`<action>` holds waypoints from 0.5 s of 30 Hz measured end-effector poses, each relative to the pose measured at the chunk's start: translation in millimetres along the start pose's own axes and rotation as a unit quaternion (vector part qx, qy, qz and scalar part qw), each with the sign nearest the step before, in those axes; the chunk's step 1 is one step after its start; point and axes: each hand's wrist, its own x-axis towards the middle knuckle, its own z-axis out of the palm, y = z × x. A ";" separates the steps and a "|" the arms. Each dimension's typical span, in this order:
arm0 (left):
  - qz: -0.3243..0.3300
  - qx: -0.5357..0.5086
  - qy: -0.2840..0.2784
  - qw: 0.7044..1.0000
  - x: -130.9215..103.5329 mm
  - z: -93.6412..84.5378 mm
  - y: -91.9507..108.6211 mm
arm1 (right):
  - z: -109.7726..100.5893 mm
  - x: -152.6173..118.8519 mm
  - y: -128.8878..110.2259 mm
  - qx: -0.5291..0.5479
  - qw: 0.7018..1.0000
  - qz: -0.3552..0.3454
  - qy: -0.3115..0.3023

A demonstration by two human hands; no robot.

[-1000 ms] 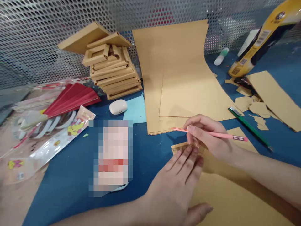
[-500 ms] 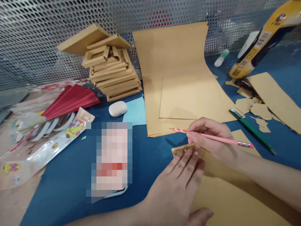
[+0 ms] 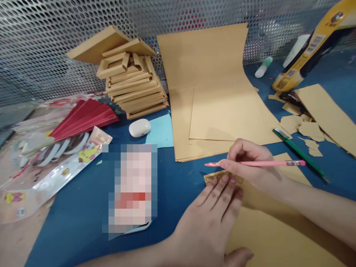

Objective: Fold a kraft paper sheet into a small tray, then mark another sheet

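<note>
A pink pencil (image 3: 264, 163) lies nearly level in my right hand (image 3: 251, 167), pinched between thumb and fingers, its tip pointing left above the blue table. Just below it, my left hand (image 3: 213, 211) is spread flat, fingertips pressing on a clear ruler (image 3: 219, 177) at the edge of a brown paper sheet (image 3: 267, 230). The fingers hide part of the ruler. Large brown sheets (image 3: 205, 63) stand curved against the mesh behind, with a smaller sheet (image 3: 217, 115) on them.
Folded cardboard frames (image 3: 139, 89) are piled at the back left. Nearby are a white case (image 3: 139, 128), a blurred-out flat object (image 3: 133, 185) and a red fan (image 3: 86, 118). On the right lie a green cutter (image 3: 300, 155), paper scraps (image 3: 310, 130) and a yellow package (image 3: 303, 55).
The pencil has gone from slanted to nearly level, its tip a little lower and further right. My right hand has shifted slightly right. My left hand has hardly moved.
</note>
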 end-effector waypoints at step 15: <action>0.000 -0.014 0.001 1.000 0.3 0.9 -1.5 | -0.6 0.2 -0.8 -0.010 0.999 0.029 -0.017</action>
